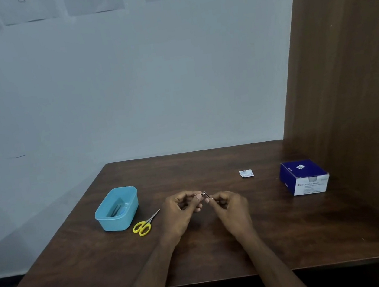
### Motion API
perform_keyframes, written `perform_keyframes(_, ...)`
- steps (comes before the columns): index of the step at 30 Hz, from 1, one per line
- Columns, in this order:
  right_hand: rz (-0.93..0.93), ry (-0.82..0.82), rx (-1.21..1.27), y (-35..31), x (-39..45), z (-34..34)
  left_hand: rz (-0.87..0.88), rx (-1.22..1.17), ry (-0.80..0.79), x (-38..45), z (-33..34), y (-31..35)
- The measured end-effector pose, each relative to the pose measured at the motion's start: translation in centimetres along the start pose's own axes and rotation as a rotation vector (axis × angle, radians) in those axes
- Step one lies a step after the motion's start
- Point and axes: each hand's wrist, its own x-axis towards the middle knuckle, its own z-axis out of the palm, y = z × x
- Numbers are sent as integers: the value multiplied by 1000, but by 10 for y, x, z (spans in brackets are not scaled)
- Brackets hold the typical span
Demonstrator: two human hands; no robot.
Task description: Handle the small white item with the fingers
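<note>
Left hand: the left hand (182, 209) was raised just above the desk (222, 248), fingers curled, pinching one end of a small metal tool (204, 194) between thumb and fingertips.
Right hand: the right hand (229, 207) was likewise curled and pinched the other end of the same tool; the two hands met at mid-desk, fingertips almost touching.
Tool: thin, silvery, possibly a nail clipper or small pincer; too small to identify with certainty. Held clear of the desk surface, between both hands.
Sachet: a small white sachet (246, 173) lay flat on the desk, well apart from the hands, toward the far right. It appeared unopened, though this could not be confirmed.
Box: a blue and white box (304, 177) stood at the right edge of the desk, near the sachet; its label was too small to read with confidence.
Tub: a light blue tub (117, 209) sat to the left, with slender dark items inside, not identifiable.
Scissors: yellow-handled scissors (144, 225) lay just beside the tub, blades pointing toward the left hand, untouched.
Progress (judgement): early. The tool was in hand; the sachet was not yet picked up, and the scissors and tub contents lay unhandled.
</note>
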Motion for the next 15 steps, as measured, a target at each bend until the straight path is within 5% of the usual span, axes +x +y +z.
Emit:
perform_keyframes(6, 52, 12, 260, -7, -3, -1, 35, 92, 28, -2, -1, 3)
perform_keyframes(11, -161, -26, 55, -7, -6, -1, 34, 96, 38, -4, 0, 3)
perform_keyframes(15, -155, 23, -82, -8, -6, 3, 35, 119, 94, -2, -4, 1)
